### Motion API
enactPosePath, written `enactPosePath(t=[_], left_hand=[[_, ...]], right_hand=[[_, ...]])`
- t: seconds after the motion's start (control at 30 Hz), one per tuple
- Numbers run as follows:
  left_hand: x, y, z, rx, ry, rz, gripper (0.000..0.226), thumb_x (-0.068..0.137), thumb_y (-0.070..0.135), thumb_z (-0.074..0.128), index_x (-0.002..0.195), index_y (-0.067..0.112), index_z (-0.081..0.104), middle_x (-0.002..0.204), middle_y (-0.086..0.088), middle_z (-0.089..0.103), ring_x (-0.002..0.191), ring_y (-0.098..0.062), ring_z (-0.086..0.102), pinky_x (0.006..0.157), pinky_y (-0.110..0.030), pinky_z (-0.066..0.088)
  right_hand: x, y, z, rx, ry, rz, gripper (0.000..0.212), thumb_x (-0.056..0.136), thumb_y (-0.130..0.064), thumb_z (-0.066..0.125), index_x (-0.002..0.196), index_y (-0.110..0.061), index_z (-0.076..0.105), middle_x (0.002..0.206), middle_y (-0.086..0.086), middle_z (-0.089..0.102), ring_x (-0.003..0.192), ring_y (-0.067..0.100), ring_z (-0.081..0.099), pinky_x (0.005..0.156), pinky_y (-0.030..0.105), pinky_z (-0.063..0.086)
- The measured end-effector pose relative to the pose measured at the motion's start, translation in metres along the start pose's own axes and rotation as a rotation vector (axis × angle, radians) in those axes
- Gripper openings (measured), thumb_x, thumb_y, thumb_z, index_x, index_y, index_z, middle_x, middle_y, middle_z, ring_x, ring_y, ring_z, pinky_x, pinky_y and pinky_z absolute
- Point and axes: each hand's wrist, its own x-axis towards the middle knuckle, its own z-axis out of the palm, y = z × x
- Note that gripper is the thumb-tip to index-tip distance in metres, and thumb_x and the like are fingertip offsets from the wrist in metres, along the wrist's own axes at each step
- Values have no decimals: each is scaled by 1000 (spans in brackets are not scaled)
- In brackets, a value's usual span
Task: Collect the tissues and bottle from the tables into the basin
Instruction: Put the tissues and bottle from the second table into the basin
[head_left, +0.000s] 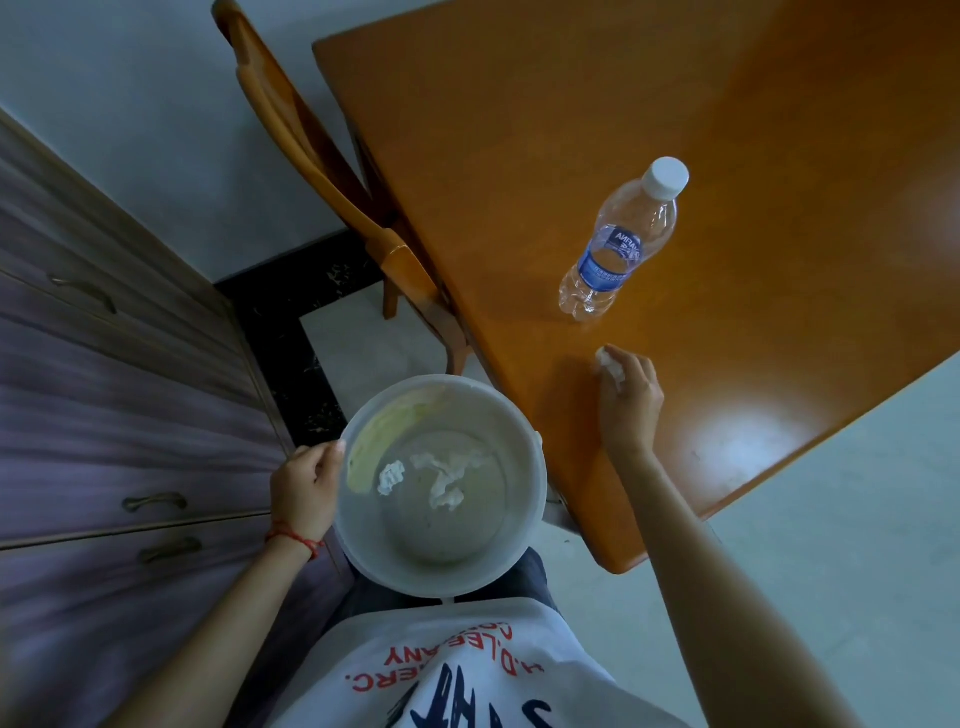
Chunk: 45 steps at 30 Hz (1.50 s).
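Observation:
My left hand (304, 486) grips the left rim of a white plastic basin (514, 431) held in front of my body. Two crumpled white tissues (441, 475) lie inside the basin. Over the orange wooden table (519, 156), my right hand (628, 397) holds a small crumpled tissue (609, 364) in its curled fingers. A clear water bottle (621, 239) with a blue label and a white cap stands upright on the table, a short way beyond my right hand.
A wooden chair (322, 171) is tucked against the table's left side. Purple drawer fronts (104, 364) with metal handles run along the left. Pale floor shows to the right of the table's corner (618, 564).

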Motion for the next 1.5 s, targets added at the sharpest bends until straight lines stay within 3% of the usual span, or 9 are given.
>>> enactPosePath(t=[0.17, 0.37, 0.47, 0.57, 0.67, 0.97, 1.23, 1.33, 1.5], left_hand=[[-3, -2, 0, -13, 9, 19, 39, 89, 16, 49, 52, 5, 48, 52, -7, 44, 48, -18, 40, 48, -24, 28], [-7, -4, 0, -42, 1, -8, 40, 89, 16, 49, 52, 4, 48, 51, -5, 41, 47, -15, 38, 48, -24, 28], [-9, -1, -1, -44, 2, -14, 38, 89, 15, 49, 52, 5, 48, 51, -3, 40, 48, -12, 37, 48, -23, 27], [-11, -2, -1, -41, 3, -14, 40, 89, 16, 49, 50, 12, 43, 50, 0, 38, 48, -11, 37, 48, -23, 27], [-11, -3, 0, -35, 0, -18, 44, 90, 16, 48, 47, 21, 37, 49, 0, 37, 48, -12, 36, 47, -24, 26], [-12, -1, -1, -46, 8, -28, 36, 89, 15, 50, 57, -1, 54, 57, -17, 50, 54, -25, 45, 50, -30, 30], [-14, 0, -1, -61, 28, -47, 33, 88, 14, 50, 61, -3, 57, 61, -19, 52, 60, -29, 49, 60, -32, 33], [-15, -2, 0, -62, 35, -27, 37, 87, 23, 48, 61, -1, 57, 60, -19, 53, 58, -28, 48, 59, -31, 33], [-14, -5, 1, -72, 45, -21, 42, 81, 33, 41, 58, 0, 55, 59, -23, 55, 56, -29, 48, 58, -31, 34]], right_hand=[[-51, -41, 16, 131, -72, -179, 24, 83, -5, 61, 107, -5, 62, 106, 11, 64, 96, 14, 56, 83, 15, 44], [-105, -58, 39, 133, -440, -253, 33, 85, -25, 59, 116, -15, 57, 115, 3, 62, 107, 10, 51, 94, 26, 43], [-110, -56, 45, 85, -499, -291, 45, 82, -27, 64, 124, -18, 52, 126, 3, 58, 119, 11, 45, 102, 25, 35], [-102, -57, 39, 84, -419, -345, 52, 78, -32, 67, 125, -16, 51, 129, 5, 56, 120, -1, 37, 103, 18, 30], [-82, -62, 25, 104, -291, -329, 56, 77, -37, 62, 127, -16, 47, 134, 5, 50, 123, 3, 34, 103, 15, 24], [13, -75, -18, 193, 269, -130, 83, 74, -41, 69, 138, -12, 26, 148, 11, 29, 137, 20, 25, 111, 46, 30], [64, -93, -26, 299, 223, -102, 93, 71, -36, 74, 141, -13, 17, 150, 10, 25, 138, 21, 26, 112, 38, 28], [71, -98, -24, 300, 178, -104, 92, 72, -32, 74, 141, -14, 17, 146, 10, 35, 134, 20, 33, 109, 39, 33], [71, -102, -26, 228, 188, -168, 74, 71, -36, 73, 133, -15, 37, 131, 7, 52, 117, 19, 51, 94, 42, 49]])
